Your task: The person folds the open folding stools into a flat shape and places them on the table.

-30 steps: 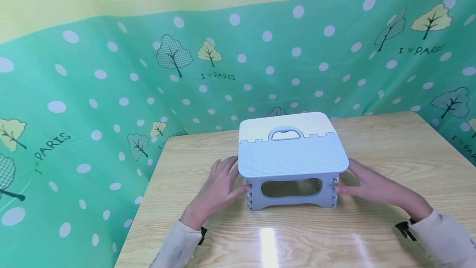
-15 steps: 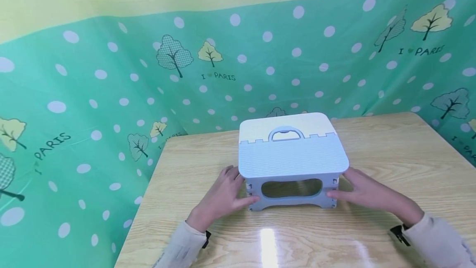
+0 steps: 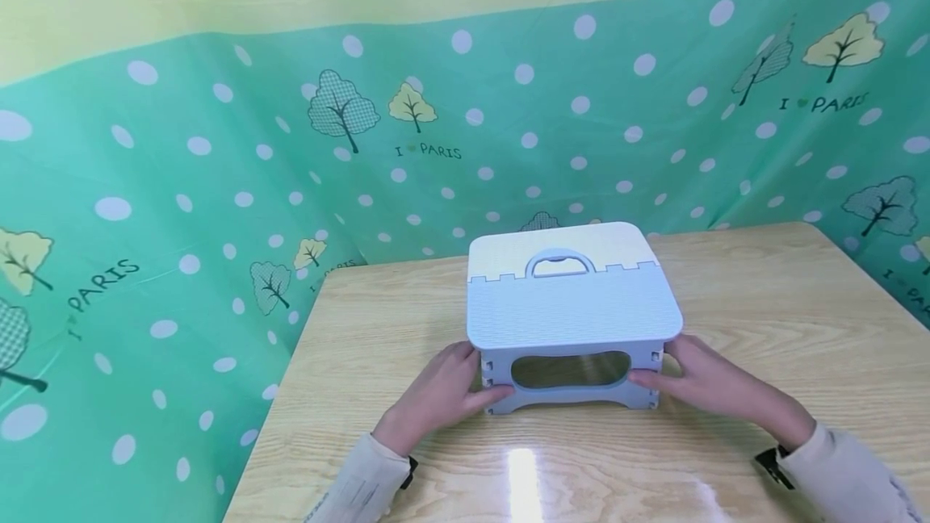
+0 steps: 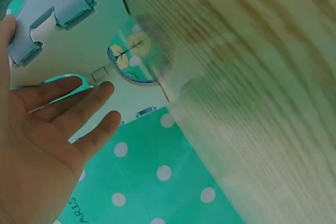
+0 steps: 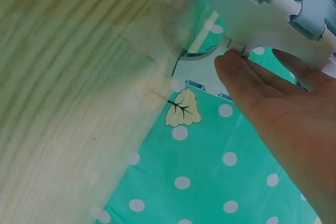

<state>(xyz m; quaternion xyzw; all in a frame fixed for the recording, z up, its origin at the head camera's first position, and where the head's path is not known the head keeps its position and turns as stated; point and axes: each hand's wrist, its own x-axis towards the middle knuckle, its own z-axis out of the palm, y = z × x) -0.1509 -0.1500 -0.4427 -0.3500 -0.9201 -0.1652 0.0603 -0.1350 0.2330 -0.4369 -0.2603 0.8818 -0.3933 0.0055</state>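
Observation:
A blue and white folding stool stands upright on its legs, its handle on the top. My left hand is at its left side, the thumb laid against the front leg panel. At the right side is my right hand, its thumb on the front panel too. In the left wrist view the left hand has its fingers extended and spread beside the side panel. Nearly straight fingers of the right hand lie by the other side panel in the right wrist view.
The stool stands on a light wooden table, near its back edge. Behind and to the left hangs a green curtain with white dots and tree prints. A bright reflection lies on the tabletop in front of the stool.
Both hands have moved lower and nearer the camera along the stool's sides. Their thumbs have slid inward onto the front panel. The stool has not visibly moved.

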